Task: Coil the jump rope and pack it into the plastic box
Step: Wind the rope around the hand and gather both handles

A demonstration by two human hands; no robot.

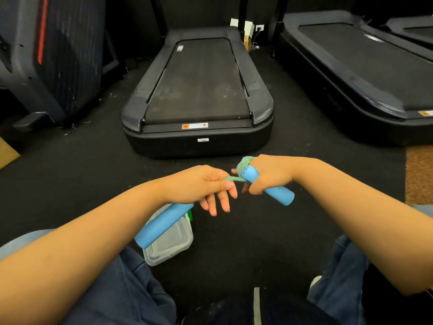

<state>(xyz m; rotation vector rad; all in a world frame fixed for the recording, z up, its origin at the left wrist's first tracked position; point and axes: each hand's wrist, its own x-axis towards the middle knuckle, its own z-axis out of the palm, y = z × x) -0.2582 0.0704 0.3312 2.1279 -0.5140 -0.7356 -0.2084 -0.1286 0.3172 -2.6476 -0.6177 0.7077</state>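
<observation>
A seated person held a jump rope above a dark floor. The right hand (269,174) was closed round one blue handle (269,187), with rope (243,166) wound over its top end and the fingers. The left hand (203,184) pinched a taut strand between thumb and forefinger, its other fingers spread loose; the second handle (164,225) hung below it. If the pinch slackened, the coil would likely spring loose. The box (171,245) sat on the floor near the left knee, partly hidden by the hanging handle. A treadmill (199,90) stood ahead, with open floor between.
</observation>
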